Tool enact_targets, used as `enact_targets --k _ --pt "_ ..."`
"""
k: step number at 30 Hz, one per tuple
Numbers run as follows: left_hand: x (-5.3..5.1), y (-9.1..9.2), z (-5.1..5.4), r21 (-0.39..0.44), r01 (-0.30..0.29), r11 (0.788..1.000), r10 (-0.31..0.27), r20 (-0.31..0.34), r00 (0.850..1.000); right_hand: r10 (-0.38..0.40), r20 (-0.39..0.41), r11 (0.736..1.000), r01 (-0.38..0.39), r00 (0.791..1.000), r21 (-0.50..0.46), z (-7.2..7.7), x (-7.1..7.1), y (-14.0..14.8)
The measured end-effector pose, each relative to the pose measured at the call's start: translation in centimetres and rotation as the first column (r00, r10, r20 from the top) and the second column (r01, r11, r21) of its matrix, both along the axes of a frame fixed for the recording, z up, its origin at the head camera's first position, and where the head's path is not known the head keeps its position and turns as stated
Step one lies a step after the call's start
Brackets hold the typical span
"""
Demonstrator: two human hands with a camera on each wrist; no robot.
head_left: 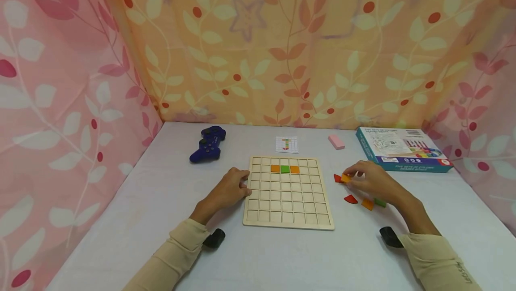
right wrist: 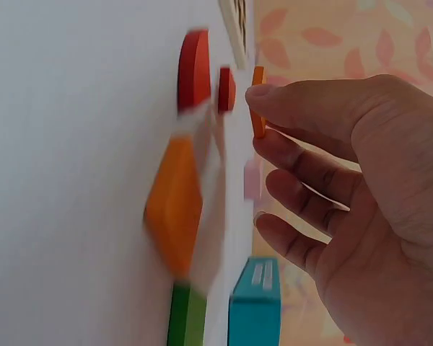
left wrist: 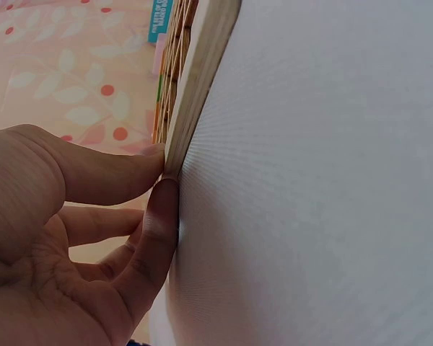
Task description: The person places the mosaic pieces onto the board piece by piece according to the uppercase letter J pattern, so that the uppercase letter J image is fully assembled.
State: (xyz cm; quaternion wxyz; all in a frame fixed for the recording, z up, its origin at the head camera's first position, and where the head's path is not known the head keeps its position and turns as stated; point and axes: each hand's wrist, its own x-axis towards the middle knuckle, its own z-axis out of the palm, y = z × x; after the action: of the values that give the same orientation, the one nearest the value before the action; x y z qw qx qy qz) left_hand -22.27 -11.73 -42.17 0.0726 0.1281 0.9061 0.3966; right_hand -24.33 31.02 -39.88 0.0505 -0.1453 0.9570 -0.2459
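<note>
A wooden grid board (head_left: 288,212) lies flat on the table, with an orange square tile (head_left: 275,169), a green square tile (head_left: 285,169) and another orange tile (head_left: 294,169) in one row near its far side. My left hand (head_left: 225,189) holds the board's left edge with thumb and forefinger; the left wrist view shows their tips on the edge (left wrist: 195,86). To the right of the board, my right hand (head_left: 372,180) pinches an orange tile (right wrist: 258,108) between thumb and forefinger. Around it lie red pieces (head_left: 350,199), an orange tile (head_left: 367,204) and a green piece (head_left: 380,202).
Behind the board lies a small card (head_left: 287,144) printted with a coloured grid pattern. A pink block (head_left: 336,142) and a teal-edged game box (head_left: 403,150) stand at the back right. A blue game controller (head_left: 208,144) lies at the back left. Patterned curtains surround the table.
</note>
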Motion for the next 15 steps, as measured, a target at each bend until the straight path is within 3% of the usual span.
enact_targets --k 5,15 --pt "0.0 0.0 0.0 -0.012 0.001 1.000 -0.001 -0.009 1.000 0.031 0.012 0.999 -0.031 0.999 -0.020 0.0 -0.6 -2.7" --pt "0.0 0.0 0.1 -0.003 -0.007 1.000 0.007 -0.002 1.000 0.173 -0.010 0.985 -0.173 0.985 -0.026 0.0 -2.1 -8.2"
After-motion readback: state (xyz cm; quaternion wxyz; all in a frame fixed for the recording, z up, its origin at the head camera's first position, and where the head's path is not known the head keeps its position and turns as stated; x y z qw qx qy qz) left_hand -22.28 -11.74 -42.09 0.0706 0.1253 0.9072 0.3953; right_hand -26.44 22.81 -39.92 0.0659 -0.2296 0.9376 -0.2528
